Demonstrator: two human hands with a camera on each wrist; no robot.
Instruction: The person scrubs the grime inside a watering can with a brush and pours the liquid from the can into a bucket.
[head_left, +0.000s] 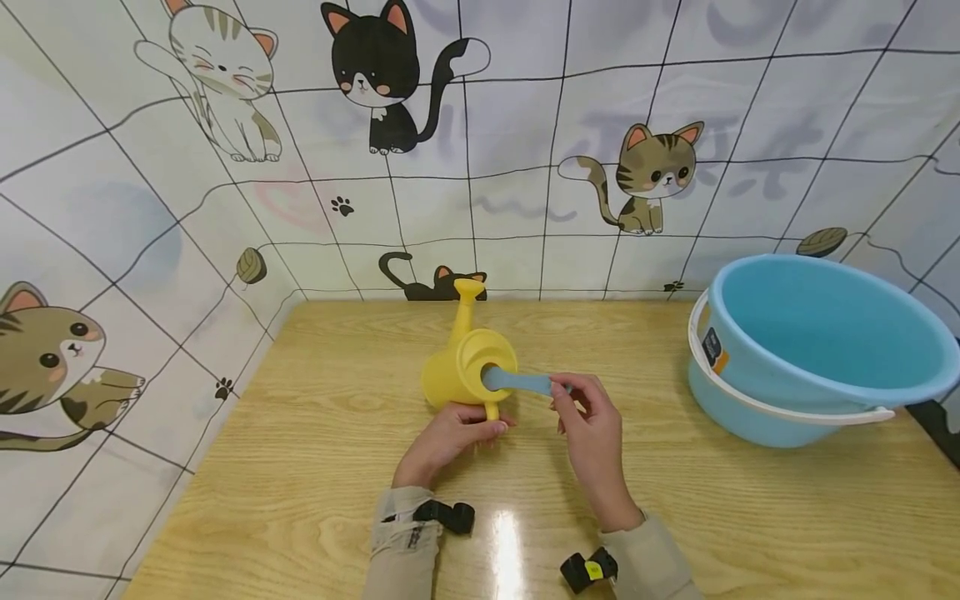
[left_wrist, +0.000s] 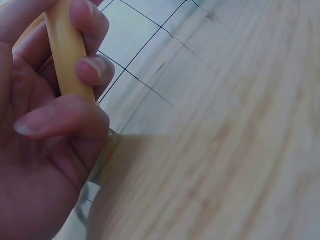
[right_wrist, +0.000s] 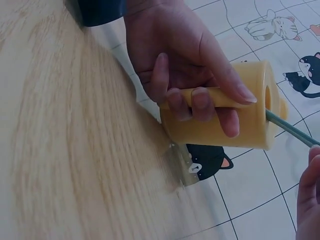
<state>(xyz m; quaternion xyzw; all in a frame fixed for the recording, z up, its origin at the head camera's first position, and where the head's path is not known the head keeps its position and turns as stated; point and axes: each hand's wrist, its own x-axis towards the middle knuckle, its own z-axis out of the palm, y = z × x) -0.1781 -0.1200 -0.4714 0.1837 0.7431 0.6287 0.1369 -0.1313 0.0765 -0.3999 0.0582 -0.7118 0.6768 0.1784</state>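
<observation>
A yellow watering can [head_left: 442, 377] is at the middle of the table, spout toward the wall and round top opening facing up and toward the right hand. My left hand [head_left: 450, 435] grips the can's handle; the left wrist view shows its fingers curled round the yellow handle [left_wrist: 68, 55]. My right hand [head_left: 596, 433] pinches one end of a slim blue tool [head_left: 531, 383] with thumb and fingers. The tool's other end goes into the can's opening and is hidden there. In the right wrist view, the tool [right_wrist: 292, 130] slants out from the can's opening to the fingertips.
A large light-blue bucket [head_left: 761, 362] with a white handle [head_left: 780, 408] stands at the right of the wooden table [head_left: 315, 475]. Behind and to the left, a white wall covering [head_left: 517, 200] with grid lines and cartoon cats borders the table.
</observation>
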